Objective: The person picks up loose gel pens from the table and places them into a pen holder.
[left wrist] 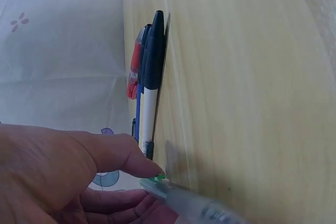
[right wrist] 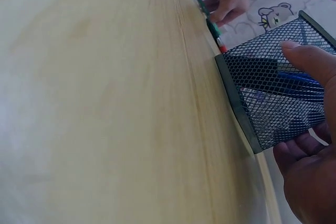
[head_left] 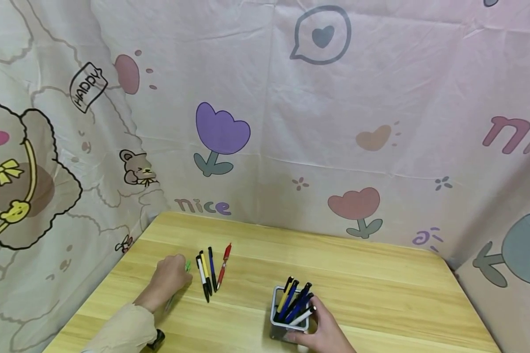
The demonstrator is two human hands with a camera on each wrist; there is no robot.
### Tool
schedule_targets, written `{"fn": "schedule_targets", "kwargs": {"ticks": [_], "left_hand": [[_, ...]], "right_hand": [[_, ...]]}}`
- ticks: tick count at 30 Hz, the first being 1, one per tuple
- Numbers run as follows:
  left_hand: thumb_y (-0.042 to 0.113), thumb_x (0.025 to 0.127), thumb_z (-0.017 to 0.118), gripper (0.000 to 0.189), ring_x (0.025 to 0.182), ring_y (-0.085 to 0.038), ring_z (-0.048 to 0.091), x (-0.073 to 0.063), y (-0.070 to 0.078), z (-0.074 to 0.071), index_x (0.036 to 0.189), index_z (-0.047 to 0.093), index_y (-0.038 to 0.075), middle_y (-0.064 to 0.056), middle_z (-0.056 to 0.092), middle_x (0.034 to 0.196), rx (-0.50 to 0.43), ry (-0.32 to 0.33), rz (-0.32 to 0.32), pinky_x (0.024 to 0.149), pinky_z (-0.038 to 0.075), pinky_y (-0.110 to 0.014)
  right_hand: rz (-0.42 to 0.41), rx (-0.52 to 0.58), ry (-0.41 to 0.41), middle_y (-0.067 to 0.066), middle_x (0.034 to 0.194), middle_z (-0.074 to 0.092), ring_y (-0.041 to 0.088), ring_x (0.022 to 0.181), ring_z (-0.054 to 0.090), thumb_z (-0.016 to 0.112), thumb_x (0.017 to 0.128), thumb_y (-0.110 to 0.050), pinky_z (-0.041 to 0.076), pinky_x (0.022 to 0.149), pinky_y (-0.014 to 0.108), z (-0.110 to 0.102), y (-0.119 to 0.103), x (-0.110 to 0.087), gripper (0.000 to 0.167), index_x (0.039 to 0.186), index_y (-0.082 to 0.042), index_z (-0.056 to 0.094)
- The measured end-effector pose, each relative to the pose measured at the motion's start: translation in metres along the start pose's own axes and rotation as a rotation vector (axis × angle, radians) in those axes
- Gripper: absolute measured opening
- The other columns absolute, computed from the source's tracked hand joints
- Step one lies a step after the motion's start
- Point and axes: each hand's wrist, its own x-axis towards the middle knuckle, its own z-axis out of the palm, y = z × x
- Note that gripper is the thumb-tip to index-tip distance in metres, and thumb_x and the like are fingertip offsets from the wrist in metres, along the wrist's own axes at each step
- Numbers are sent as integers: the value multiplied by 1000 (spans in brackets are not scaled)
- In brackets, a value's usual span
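My left hand (head_left: 171, 275) is at the left side of the table. Between its thumb and fingers it pinches a clear pen with green parts (left wrist: 197, 204), best seen in the left wrist view. Just right of that hand lie a white pen (head_left: 200, 272), a yellow pen (head_left: 205, 267), a blue pen (head_left: 211, 268) and, slightly apart, a red pen (head_left: 222, 272). My right hand (head_left: 326, 329) grips a black mesh pen holder (right wrist: 249, 69) from its right side. Several pens stand in the holder, among them a yellow one (head_left: 285, 296) and a white one (head_left: 304, 315).
The wooden table (head_left: 380, 289) meets a printed cloth backdrop (head_left: 265, 122) along its back edge. More cloth hangs at the left and right. A dark band (head_left: 156, 339) shows by the left sleeve (head_left: 123, 328).
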Motion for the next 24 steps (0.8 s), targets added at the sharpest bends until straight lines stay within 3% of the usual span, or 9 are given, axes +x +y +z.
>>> {"fn": "schedule_targets", "kwargs": {"ticks": [6,9,12,16,24], "left_hand": [[0,82,68,41,48,-9,34,0,4,-6,58,40,17,5,37,52,7,11,16,43,31,-18],[2,84,70,35,48,-9,35,1,8,-9,60,46,14,4,39,53,8,31,37,44,31,-19],[6,85,73,13,49,-10,40,1,14,-12,79,64,0,1,49,58,2,56,66,44,34,-21],[8,86,73,31,54,-12,49,1,22,-16,110,69,-11,-5,65,71,-21,98,114,48,41,-23],[2,82,69,17,60,-9,52,-3,44,-21,98,71,-3,-4,68,77,-32,222,257,50,42,-19]], "right_hand": [[0,1,2,28,155,45,54,141,46,89,81,-29,35,117,73,1,0,0,99,157,0,32],[2,1,2,28,156,45,54,141,46,89,81,-30,36,116,72,1,0,0,100,157,1,31],[-2,-1,0,28,156,45,54,141,47,88,82,-30,37,116,71,1,1,0,101,158,1,30],[-18,-4,-2,28,156,45,52,141,48,88,82,-29,39,116,69,0,2,1,101,159,0,29],[-20,-32,12,26,154,49,49,139,51,88,81,-29,36,117,72,1,2,1,97,156,-2,34]]}}
